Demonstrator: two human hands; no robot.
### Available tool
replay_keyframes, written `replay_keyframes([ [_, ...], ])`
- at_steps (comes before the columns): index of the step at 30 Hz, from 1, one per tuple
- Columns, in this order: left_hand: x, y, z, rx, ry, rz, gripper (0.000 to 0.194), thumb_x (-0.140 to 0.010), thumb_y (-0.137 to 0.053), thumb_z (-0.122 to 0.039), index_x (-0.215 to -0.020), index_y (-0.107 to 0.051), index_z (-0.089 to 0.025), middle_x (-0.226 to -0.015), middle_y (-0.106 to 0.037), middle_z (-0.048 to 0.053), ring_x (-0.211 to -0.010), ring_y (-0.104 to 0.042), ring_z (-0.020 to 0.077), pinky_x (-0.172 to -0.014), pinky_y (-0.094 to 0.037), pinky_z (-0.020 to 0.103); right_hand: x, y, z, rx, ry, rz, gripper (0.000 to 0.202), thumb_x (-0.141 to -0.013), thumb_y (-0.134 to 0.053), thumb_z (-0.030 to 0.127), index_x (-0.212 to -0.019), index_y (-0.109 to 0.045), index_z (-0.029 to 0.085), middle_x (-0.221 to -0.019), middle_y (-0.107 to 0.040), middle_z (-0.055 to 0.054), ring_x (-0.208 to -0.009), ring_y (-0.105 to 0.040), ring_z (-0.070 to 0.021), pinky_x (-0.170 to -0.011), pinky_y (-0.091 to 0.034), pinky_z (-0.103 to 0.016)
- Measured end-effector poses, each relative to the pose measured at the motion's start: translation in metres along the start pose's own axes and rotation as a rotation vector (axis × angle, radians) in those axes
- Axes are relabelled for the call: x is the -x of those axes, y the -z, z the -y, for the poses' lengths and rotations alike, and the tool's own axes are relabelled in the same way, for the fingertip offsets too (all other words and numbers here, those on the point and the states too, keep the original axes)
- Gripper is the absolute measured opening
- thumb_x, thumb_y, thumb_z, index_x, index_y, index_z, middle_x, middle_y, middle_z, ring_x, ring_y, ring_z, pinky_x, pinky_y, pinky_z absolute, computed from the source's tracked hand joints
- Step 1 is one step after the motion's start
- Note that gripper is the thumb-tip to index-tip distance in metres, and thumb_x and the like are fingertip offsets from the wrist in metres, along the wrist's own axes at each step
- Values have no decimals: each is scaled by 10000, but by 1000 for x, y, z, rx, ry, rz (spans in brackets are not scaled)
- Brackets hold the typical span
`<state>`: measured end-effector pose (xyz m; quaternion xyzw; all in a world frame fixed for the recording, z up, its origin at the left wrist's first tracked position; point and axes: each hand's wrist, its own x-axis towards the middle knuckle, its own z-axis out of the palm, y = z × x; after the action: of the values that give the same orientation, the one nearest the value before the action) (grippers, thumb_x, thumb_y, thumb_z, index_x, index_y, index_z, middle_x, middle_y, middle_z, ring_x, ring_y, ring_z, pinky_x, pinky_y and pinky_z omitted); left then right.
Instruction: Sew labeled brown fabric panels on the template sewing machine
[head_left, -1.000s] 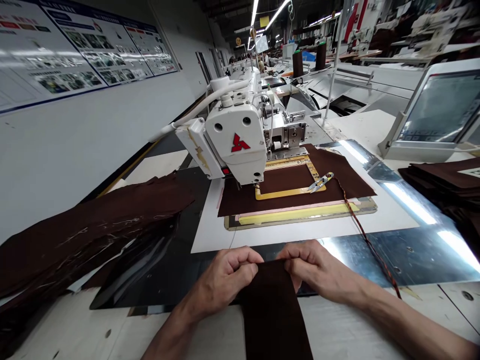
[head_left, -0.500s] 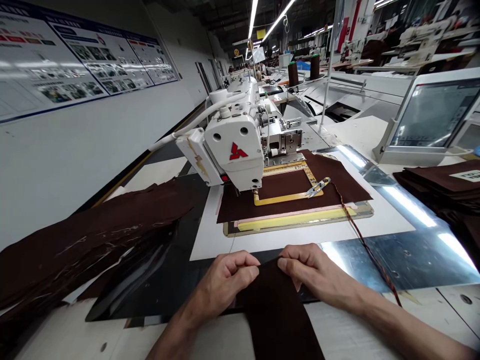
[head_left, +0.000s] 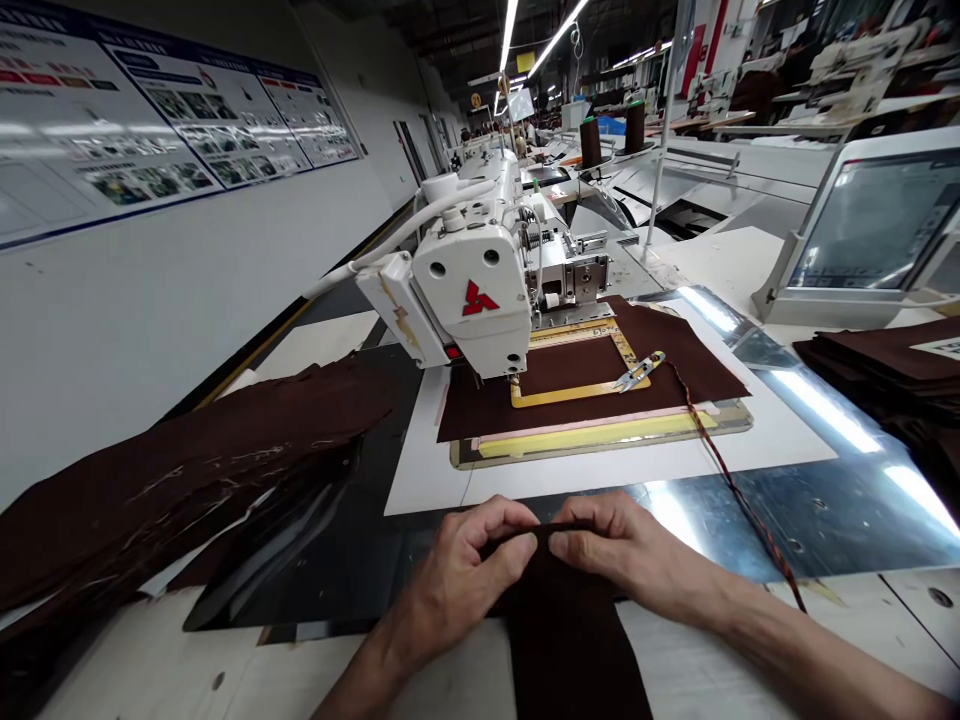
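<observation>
A dark brown fabric strip (head_left: 574, 640) hangs down toward the lower frame edge, its top edge pinched between my two hands. My left hand (head_left: 480, 560) grips that edge on the left with thumb and fingers. Close beside it, my right hand (head_left: 619, 545) pinches the same edge on the right. Beyond them, a brown fabric panel (head_left: 570, 365) lies under the white sewing machine head (head_left: 476, 290). On this panel rest a yellow frame (head_left: 562, 395) and small thread snips (head_left: 640, 372) with a braided cord (head_left: 731, 485).
Brown fabric pieces (head_left: 195, 440) are heaped at the left. Another brown stack (head_left: 885, 365) lies at the right, below a tilted screen (head_left: 862, 230). Under the work sit a white sheet (head_left: 420, 480) and a shiny metal plate (head_left: 817, 505). Thread cones (head_left: 591, 143) stand behind.
My hands have come closer together on the strip's top edge, the left one moving right. The edge now bends between them. The machine and panel are shifted only slightly in view.
</observation>
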<state>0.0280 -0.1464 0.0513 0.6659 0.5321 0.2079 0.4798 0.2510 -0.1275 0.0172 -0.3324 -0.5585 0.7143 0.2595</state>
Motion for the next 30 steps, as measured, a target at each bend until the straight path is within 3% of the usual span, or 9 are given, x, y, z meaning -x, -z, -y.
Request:
replay_keyframes([
  [2,2,-3,0,-173,-112,-93,126,-974,-562,-255,-1055,-653,-223,-861,-658,-1,-739,-592,134,-575,-420,206,0,0,-1,4,9,13,249,-969,-600,360,-819,-584,162,-618,-363,70,-554,-277,-80,-472,-201,-235],
  [4,2,-5,2,-365,-316,-169,179,-968,-569,-191,-1135,-624,-228,-959,-690,19,-848,-648,162,-703,-483,241,0,0,-1,27,27,24,238,-973,-586,347,-824,-579,163,-626,-374,66,-563,-294,-83,-479,-209,-236],
  [6,2,-5,4,-532,-502,-182,223,-969,-554,-133,-1174,-600,-210,-977,-693,36,-889,-662,179,-818,-495,292,0,0,-1,59,37,20,230,-977,-569,328,-814,-565,166,-630,-380,65,-570,-307,-85,-484,-214,-238],
  [8,1,-4,3,-642,-590,-158,229,-974,-537,-101,-1175,-597,-193,-971,-696,48,-900,-664,191,-845,-496,317,0,1,1,120,46,10,224,-974,-561,303,-795,-555,168,-638,-387,64,-584,-319,-85,-492,-225,-237],
  [12,-1,3,-5,-702,-610,-64,188,-987,-514,-104,-1122,-625,-175,-947,-701,55,-868,-661,191,-802,-500,314,1,2,6,244,76,22,192,-953,-560,253,-783,-572,167,-664,-421,61,-617,-350,-86,-515,-251,-230],
  [20,-3,11,-14,-691,-554,87,183,-1005,-484,-162,-1064,-656,-182,-828,-683,33,-761,-652,161,-752,-487,283,2,3,5,245,56,86,146,-927,-544,225,-800,-591,171,-647,-423,65,-587,-354,-87,-503,-249,-230],
  [30,-2,5,-7,-785,-580,-44,145,-948,-477,-91,-940,-601,-166,-757,-630,3,-641,-570,136,-655,-424,291,3,3,6,229,33,67,175,-923,-526,261,-766,-528,184,-650,-400,60,-580,-336,-92,-485,-250,-225],
])
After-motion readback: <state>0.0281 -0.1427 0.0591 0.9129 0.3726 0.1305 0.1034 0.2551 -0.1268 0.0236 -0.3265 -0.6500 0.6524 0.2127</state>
